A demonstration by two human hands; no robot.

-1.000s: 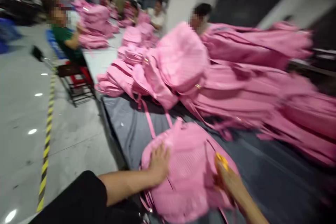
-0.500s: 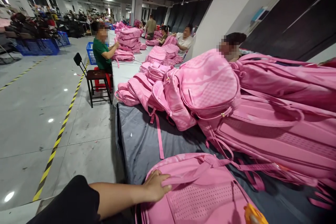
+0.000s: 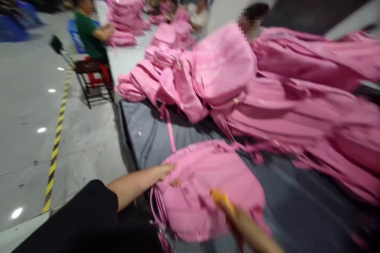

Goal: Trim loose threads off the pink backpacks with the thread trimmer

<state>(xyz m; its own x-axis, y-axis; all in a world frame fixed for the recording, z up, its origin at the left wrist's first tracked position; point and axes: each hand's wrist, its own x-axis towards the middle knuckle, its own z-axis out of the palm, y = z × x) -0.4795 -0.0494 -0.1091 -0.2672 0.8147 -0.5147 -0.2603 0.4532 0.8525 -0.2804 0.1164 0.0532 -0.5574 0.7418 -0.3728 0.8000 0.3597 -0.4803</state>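
Note:
A pink backpack (image 3: 204, 182) lies back-side up on the grey-covered table (image 3: 148, 138) in front of me. My left hand (image 3: 162, 174) grips its near left edge, fingers curled under the fabric. My right hand (image 3: 234, 215) comes in from the lower right over the backpack and holds a small yellow tool (image 3: 221, 199); the picture is smeared by motion, so its fingers are hard to make out.
A big heap of pink backpacks (image 3: 267, 99) fills the table's far and right side. A person in green (image 3: 89, 33) sits on a chair (image 3: 89, 73) further along the table; another person (image 3: 252, 17) is behind the heap. A yellow-black floor line (image 3: 56, 150) runs on the left.
The camera has tipped back down. My left hand went from lying flat on the backpack to gripping its edge. My right hand with the yellow tool moved up over the backpack.

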